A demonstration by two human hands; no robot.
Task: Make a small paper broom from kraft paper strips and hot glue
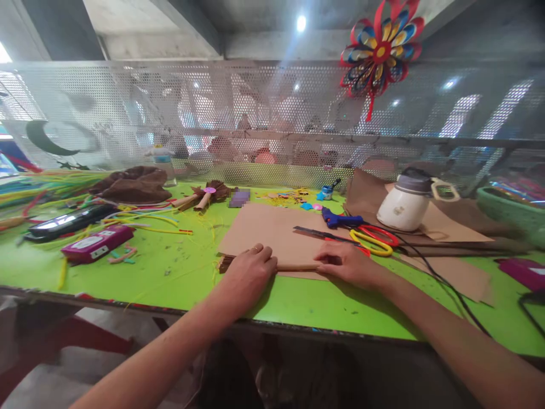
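A sheet of tan-brown paper [272, 227] lies on the green table, its near edge folded into a narrow strip. My left hand [254, 275] is closed over the left part of that strip, fingers bent and pressed together on top. Dark layered pleats [226, 263] poke out to the left of it. At the strip's right end, my right hand [351, 264] pinches the folded edge between thumb and fingers. Scissors [370, 241] with red and yellow handles lie just beyond the right hand, their blades across the paper. A blue glue gun [340, 218] rests behind them.
A white flask [404, 204] stands on brown sheets [455, 224] at the right, near a green basket [511, 204]. A black cord [443, 281] crosses the table. Leftward lie a purple box [97, 243], a black case [72, 221], yellow pipe cleaners [149, 221] and brown cloth [131, 184].
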